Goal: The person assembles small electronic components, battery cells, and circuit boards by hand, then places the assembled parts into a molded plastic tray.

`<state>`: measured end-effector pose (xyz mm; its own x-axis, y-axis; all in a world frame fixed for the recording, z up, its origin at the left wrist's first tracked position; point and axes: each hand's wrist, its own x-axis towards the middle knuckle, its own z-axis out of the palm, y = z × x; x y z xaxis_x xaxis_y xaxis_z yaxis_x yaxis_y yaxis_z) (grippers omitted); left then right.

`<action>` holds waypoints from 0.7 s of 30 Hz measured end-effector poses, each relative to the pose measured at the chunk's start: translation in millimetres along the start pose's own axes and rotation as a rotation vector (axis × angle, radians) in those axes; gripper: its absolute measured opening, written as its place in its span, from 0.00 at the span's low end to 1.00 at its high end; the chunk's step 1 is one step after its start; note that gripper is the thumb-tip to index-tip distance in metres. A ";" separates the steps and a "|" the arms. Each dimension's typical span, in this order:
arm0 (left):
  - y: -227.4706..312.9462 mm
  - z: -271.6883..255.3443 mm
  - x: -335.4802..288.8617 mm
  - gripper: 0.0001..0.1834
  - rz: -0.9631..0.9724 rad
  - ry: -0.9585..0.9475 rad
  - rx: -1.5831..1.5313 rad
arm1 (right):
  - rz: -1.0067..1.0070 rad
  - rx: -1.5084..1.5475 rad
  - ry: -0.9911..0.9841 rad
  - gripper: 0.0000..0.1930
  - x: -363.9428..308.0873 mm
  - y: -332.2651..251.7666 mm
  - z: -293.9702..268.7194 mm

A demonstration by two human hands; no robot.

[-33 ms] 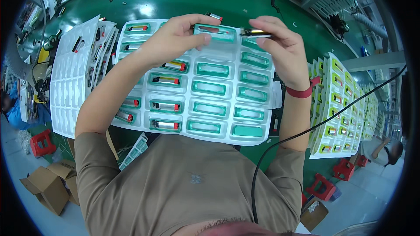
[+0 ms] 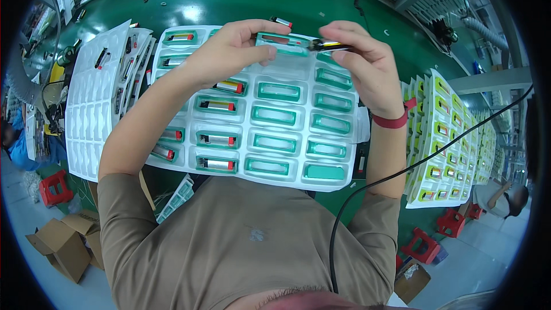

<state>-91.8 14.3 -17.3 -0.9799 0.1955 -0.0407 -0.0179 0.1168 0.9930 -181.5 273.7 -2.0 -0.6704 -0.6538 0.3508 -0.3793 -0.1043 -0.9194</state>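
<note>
My left hand [image 2: 241, 43] pinches one end of a teal plastic case [image 2: 284, 46] over the far edge of a white moulded tray [image 2: 275, 74]. The case has a long opening, and something reddish shows inside it. In the fingers of my right hand [image 2: 367, 60] is a small battery assembly [image 2: 327, 45], black with a yellow stripe; its blurred dark end meets or nearly meets the right end of the case. Below my hands, several teal cases [image 2: 274, 116] sit in the tray's pockets. Toward the left, others hold battery cells [image 2: 216, 105] with red ends.
Left of the tray stands a stack of white trays [image 2: 86, 109] with loose parts on top. Trays of yellow-green cases [image 2: 439, 138] stand at the right. A black cable [image 2: 402, 172] crosses near my right forearm. Loose cells [image 2: 281, 22] lie on the green table [image 2: 229, 0].
My right hand has moved slightly left with the battery assembly, bringing its dark end to the right end of the teal case. My left hand has barely moved.
</note>
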 end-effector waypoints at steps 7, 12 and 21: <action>1.0 5.0 -1.8 0.31 -0.175 -0.092 -0.489 | -0.284 -0.464 0.007 0.12 6.3 -5.5 38.6; -0.4 5.2 -1.0 0.29 -0.171 -0.124 -0.587 | -0.393 -0.580 -0.005 0.10 8.5 -1.0 26.6; 2.6 10.1 -0.8 0.32 -0.168 -0.067 -0.605 | -0.517 -0.771 -0.039 0.10 5.1 -1.9 30.2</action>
<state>-89.1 24.4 -15.8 -0.9396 0.2851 -0.1891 -0.2992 -0.4166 0.8585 -164.9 247.9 -3.9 -0.2833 -0.6912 0.6648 -0.9534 0.1278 -0.2734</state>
